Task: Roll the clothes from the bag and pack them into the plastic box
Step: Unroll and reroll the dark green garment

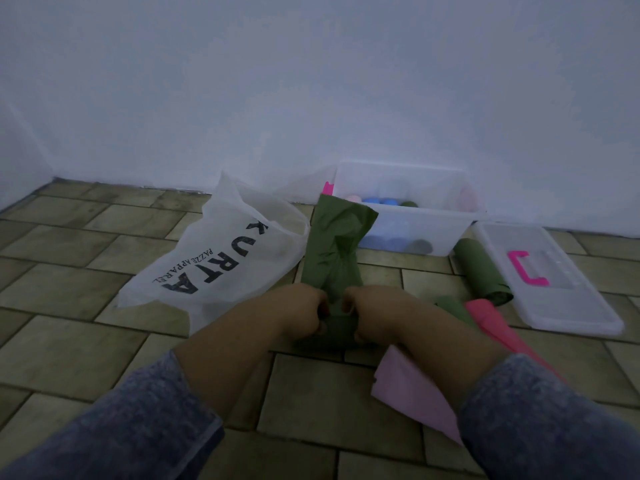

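Note:
A green cloth [334,244] lies stretched out on the tiled floor, its near end wound into a short roll. My left hand [304,311] and my right hand [367,313] both grip that rolled end, side by side. Beyond the cloth stands the clear plastic box [433,230] against the wall, with several blue, pink and green rolls inside. The white bag [221,258] printed KURTA lies flat to the left. A finished green roll [481,271] rests on the floor to the right.
The box lid [554,282] with a pink handle lies at the right. A bright pink cloth [498,323] and a pale pink cloth [412,396] lie under my right forearm. A white wall closes the back.

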